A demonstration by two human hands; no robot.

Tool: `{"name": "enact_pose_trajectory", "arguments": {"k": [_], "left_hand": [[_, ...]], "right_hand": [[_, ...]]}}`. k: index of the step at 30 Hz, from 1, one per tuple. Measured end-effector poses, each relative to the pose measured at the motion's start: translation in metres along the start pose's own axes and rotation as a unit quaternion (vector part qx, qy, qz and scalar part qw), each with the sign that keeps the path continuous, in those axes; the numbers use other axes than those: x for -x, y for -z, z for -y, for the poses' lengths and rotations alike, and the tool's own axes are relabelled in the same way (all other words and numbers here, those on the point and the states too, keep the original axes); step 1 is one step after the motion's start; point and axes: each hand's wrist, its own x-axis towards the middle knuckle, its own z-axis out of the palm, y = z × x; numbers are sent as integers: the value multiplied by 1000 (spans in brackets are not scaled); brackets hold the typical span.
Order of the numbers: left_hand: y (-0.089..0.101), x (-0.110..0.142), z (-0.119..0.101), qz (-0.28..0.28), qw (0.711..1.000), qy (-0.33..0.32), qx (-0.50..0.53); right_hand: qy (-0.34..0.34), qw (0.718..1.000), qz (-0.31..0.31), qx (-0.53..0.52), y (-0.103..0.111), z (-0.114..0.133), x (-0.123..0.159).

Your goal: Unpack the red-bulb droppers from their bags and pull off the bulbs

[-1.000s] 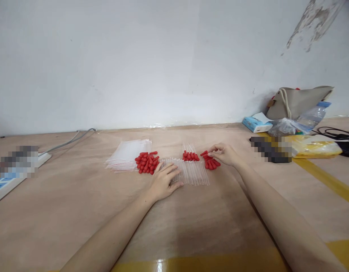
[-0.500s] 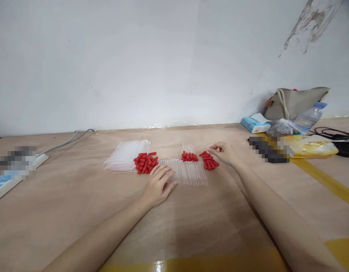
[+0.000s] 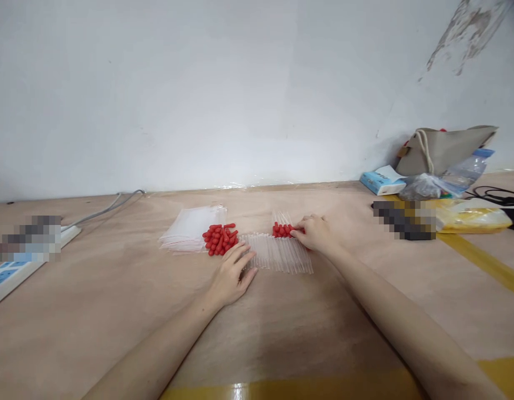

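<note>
My left hand (image 3: pixel 234 274) rests with its fingers apart at the left end of a row of clear thin tubes (image 3: pixel 282 254) lying side by side. Beside its fingertips is a heap of red rubber bulbs (image 3: pixel 219 239). Behind the tube row, a few more clear tubes (image 3: pixel 281 216) point away, with red bulbs (image 3: pixel 282 229) lined up at their near ends. My right hand (image 3: pixel 315 232) pinches at the right end of that line, its fingertips closed on a red rubber bulb that they largely cover. The hand also hides most of the small right-hand pile of bulbs.
A stack of clear plastic bags (image 3: pixel 190 228) lies behind the left heap. On the far left is a power strip (image 3: pixel 35 261) with a grey cable (image 3: pixel 106 210). To the right are a blue tissue pack (image 3: pixel 382 181), a grey bag (image 3: pixel 448 150), a yellow packet (image 3: pixel 469 216) and black cables (image 3: pixel 498 197).
My right hand has moved left and slightly nearer, from above the right-hand pile to the lined-up red bulbs. My left hand stays by the tubes. The view has shifted slightly.
</note>
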Motion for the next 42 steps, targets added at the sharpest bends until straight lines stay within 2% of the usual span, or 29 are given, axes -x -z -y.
{"name": "enact_pose_trajectory", "arguments": {"k": [5, 7, 10, 13, 17, 22, 27, 31, 39, 42], "left_hand": [[-1, 1, 2, 9, 1000, 3, 2], [-1, 1, 1, 0, 1000, 0, -2], [1, -1, -3, -23, 1000, 5, -13], [4, -2, -6, -51, 998, 9, -32], [4, -2, -6, -64, 995, -41, -60], [3, -3, -7, -58, 990, -93, -84], [4, -6, -13, -72, 989, -101, -81], [3, -5, -13, -64, 989, -106, -82], [1, -4, -16, -74, 985, -140, -69], [5, -1, -12, -71, 985, -143, -59]], "right_hand": [[-59, 993, -73, -71, 11, -4, 3], [-53, 986, -106, -120, 15, -3, 12], [16, 980, -127, -153, 16, 6, 34], [104, 977, -126, -139, 13, 20, 58], [198, 965, -120, -126, 7, 29, 74], [207, 961, -131, -129, 3, 37, 75], [186, 964, -151, -117, 0, 49, 73], [224, 954, -173, -104, -5, 52, 72], [238, 952, -167, -92, -2, 57, 74], [248, 953, -153, -79, -1, 50, 76]]}}
